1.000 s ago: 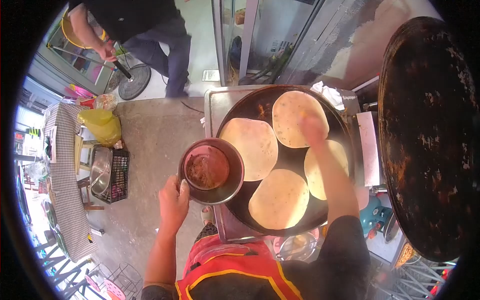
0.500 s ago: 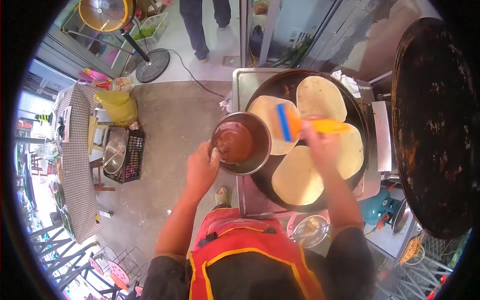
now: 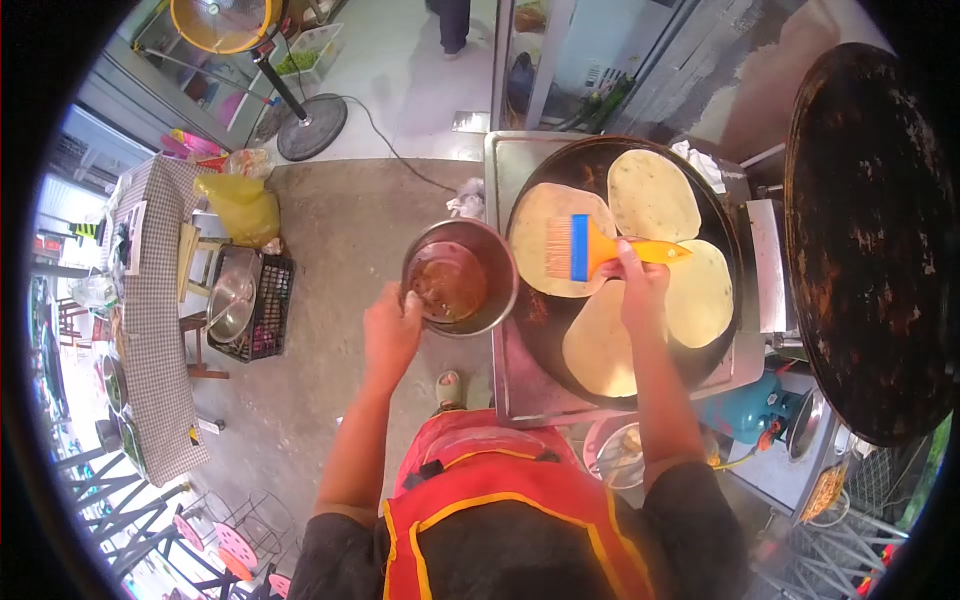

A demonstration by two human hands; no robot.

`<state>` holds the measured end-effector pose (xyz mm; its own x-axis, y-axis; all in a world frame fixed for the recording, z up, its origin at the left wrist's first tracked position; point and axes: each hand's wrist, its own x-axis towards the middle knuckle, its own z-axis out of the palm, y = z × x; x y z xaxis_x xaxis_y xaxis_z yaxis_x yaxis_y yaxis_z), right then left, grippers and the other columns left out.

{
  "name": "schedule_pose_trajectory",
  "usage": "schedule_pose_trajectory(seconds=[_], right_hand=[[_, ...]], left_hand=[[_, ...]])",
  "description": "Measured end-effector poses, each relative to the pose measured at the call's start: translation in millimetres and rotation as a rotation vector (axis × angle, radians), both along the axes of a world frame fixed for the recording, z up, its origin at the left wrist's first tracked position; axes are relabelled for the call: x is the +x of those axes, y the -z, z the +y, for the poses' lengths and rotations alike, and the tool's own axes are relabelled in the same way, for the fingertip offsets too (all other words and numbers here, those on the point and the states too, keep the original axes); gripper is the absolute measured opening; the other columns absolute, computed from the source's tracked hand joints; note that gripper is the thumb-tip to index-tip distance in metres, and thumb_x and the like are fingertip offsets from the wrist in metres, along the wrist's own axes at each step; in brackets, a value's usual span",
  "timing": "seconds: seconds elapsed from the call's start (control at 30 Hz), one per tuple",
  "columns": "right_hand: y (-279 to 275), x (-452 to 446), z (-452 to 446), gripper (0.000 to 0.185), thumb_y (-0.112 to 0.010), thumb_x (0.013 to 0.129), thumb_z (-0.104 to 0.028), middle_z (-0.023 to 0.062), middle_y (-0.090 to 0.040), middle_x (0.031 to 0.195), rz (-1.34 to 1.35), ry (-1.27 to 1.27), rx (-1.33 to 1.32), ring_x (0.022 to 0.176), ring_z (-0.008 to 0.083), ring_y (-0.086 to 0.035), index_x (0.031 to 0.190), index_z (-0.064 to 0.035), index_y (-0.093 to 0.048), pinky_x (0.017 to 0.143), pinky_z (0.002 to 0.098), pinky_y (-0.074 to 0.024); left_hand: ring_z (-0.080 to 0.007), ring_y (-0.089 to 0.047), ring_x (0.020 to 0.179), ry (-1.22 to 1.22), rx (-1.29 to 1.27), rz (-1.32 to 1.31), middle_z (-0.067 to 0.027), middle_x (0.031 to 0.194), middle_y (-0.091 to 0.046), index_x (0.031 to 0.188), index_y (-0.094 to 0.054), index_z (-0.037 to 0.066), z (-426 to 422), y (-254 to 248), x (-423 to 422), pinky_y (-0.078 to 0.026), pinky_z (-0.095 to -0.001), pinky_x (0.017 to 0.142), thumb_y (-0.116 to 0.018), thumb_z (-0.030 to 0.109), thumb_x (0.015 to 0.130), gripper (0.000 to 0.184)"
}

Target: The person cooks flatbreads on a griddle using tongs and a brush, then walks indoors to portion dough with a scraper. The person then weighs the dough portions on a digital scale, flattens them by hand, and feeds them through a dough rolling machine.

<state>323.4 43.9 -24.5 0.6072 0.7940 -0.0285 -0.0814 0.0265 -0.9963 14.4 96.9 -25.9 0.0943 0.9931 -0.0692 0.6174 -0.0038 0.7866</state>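
Observation:
My left hand [image 3: 393, 325] grips the near-left rim of a metal pot [image 3: 506, 262] with reddish-brown liquid [image 3: 450, 285] inside. The pot is held in the air beside the griddle's left edge. In my right hand [image 3: 640, 280] is a wide pastry brush [image 3: 598, 247] with an orange handle, a blue band and pale bristles. Its bristles point left and lie over the upper-left flatbread [image 3: 540, 215]; contact I cannot tell. Three more flatbreads, one at the upper right [image 3: 655, 195], one at right [image 3: 705, 295] and one in front [image 3: 597, 345], lie on the round black griddle [image 3: 530, 345].
A large dark lid [image 3: 865, 250] stands raised at the right. Below it sits a teal gas cylinder [image 3: 745, 410]. At left are a checkered table [image 3: 165, 330], a black crate [image 3: 270, 305] and a yellow bag [image 3: 240, 210]. A fan [image 3: 310, 125] and a person's leg [image 3: 454, 25] are at the back.
The brush was blurred by motion and now shows sharply over the upper-left flatbread. The pot sits slightly farther left in view. The person at the back has moved farther off, and the view has shifted.

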Motion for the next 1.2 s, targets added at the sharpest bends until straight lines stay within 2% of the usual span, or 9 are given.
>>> schedule_pose_trajectory(seconds=[0.17, 0.33, 0.43, 0.53, 0.7, 0.77, 0.83, 1.03, 1.2], right_hand=[[130.1, 100.8, 8.9, 0.033, -0.057, 0.086, -0.027, 0.0109, -0.062, 0.061, -0.479, 0.063, -0.4, 0.059, 0.0219, -0.062, 0.073, 0.0031, -0.061, 0.057, 0.0363, -0.0496], [101.5, 107.1, 85.3, 0.029, -0.051, 0.087, -0.026, 0.0138, -0.063, 0.071, -1.226, 0.083, -0.408, 0.062, 0.0334, -0.061, 0.079, -0.0001, -0.059, 0.056, 0.0443, -0.0473], [133.9, 44.9, 111.3, 0.014, -0.052, 0.081, -0.012, 0.0139, -0.057, 0.077, -1.202, -0.202, -0.058, 0.073, 0.0354, -0.056, 0.092, -0.0064, -0.059, 0.064, 0.0428, -0.0468], [89.6, -35.4, 64.9, 0.012, -0.058, 0.082, -0.017, 0.0127, -0.061, 0.077, -1.105, -0.362, 0.032, 0.075, 0.0307, -0.06, 0.087, -0.0056, -0.059, 0.069, 0.0391, -0.0476], [98.0, 14.5, 15.1, 0.026, -0.059, 0.083, -0.024, 0.0157, -0.062, 0.066, -0.522, -0.13, -0.461, 0.06, 0.0278, -0.062, 0.075, 0.0012, -0.06, 0.057, 0.0382, -0.0465], [103.9, 73.4, 24.2, 0.031, -0.058, 0.084, -0.028, 0.0165, -0.062, 0.066, -0.787, 0.025, -0.669, 0.061, 0.03, -0.062, 0.075, 0.0022, -0.06, 0.056, 0.0384, -0.0462], [94.7, 101.0, 31.9, 0.032, -0.058, 0.083, -0.03, 0.0184, -0.061, 0.067, -0.961, 0.221, -0.46, 0.062, 0.0363, -0.061, 0.075, 0.0011, -0.06, 0.056, 0.0437, -0.0462], [128.8, 48.8, 67.0, 0.022, -0.054, 0.085, -0.024, 0.0178, -0.061, 0.079, -1.515, -0.21, -0.252, 0.075, 0.0351, -0.059, 0.089, -0.0032, -0.06, 0.066, 0.0438, -0.0474], [122.2, -14.4, 15.2, 0.024, -0.052, 0.087, -0.024, 0.0179, -0.06, 0.09, -1.254, -0.589, -0.208, 0.088, 0.0355, -0.058, 0.099, -0.0046, -0.06, 0.077, 0.0433, -0.0465]], left_hand=[[-0.0305, -0.059, 0.054, -0.093, 0.1, 0.148, -0.0191, 0.059, -0.055, 0.076, -0.05, -0.003, -11.0, -15.6, -30.4, -0.044, -0.0398, 0.053, -0.051, 0.013, 0.085, 0.018], [-0.0236, -0.058, 0.049, -0.136, 0.106, 0.2, -0.0155, 0.055, -0.053, 0.073, -0.048, -0.003, -27.0, -24.6, -48.6, -0.044, -0.036, 0.049, -0.051, 0.01, 0.085, 0.018], [-0.0225, -0.059, 0.049, -0.171, 0.038, 0.164, -0.0145, 0.055, -0.054, 0.072, -0.047, -0.003, -36.8, -24.0, -50.9, -0.045, -0.0349, 0.049, -0.052, 0.01, 0.085, 0.019], [-0.0215, -0.059, 0.049, -0.201, 0.007, 0.147, -0.0139, 0.054, -0.054, 0.071, -0.047, -0.002, -40.6, -25.7, -56.1, -0.045, -0.0339, 0.048, -0.052, 0.01, 0.085, 0.019], [-0.0199, -0.059, 0.049, -0.217, -0.049, 0.077, -0.0131, 0.054, -0.053, 0.071, -0.047, -0.003, -42.0, -12.9, -62.7, -0.044, -0.0326, 0.046, -0.052, 0.01, 0.086, 0.021], [-0.0197, -0.059, 0.049, -0.216, -0.038, 0.044, -0.0128, 0.053, -0.053, 0.071, -0.047, -0.003, -42.2, -9.4, -63.6, -0.044, -0.0322, 0.045, -0.052, 0.011, 0.086, 0.021], [-0.019, -0.058, 0.048, -0.223, -0.042, 0.011, -0.0128, 0.054, -0.053, 0.072, -0.047, -0.003, -41.1, -7.5, -63.1, -0.044, -0.0322, 0.046, -0.052, 0.011, 0.086, 0.021], [-0.0366, -0.061, 0.065, -0.096, 0.072, 0.25, -0.0228, 0.068, -0.058, 0.089, -0.054, -0.001, -41.0, -14.2, -52.8, -0.047, -0.0427, 0.058, -0.051, 0.018, 0.086, 0.019], [-0.0449, -0.056, 0.083, -0.151, -0.048, 0.107, -0.0272, 0.084, -0.058, 0.089, -0.052, -0.001, -38.2, 14.4, -55.4, -0.044, -0.051, 0.07, -0.051, 0.022, 0.082, 0.024]])
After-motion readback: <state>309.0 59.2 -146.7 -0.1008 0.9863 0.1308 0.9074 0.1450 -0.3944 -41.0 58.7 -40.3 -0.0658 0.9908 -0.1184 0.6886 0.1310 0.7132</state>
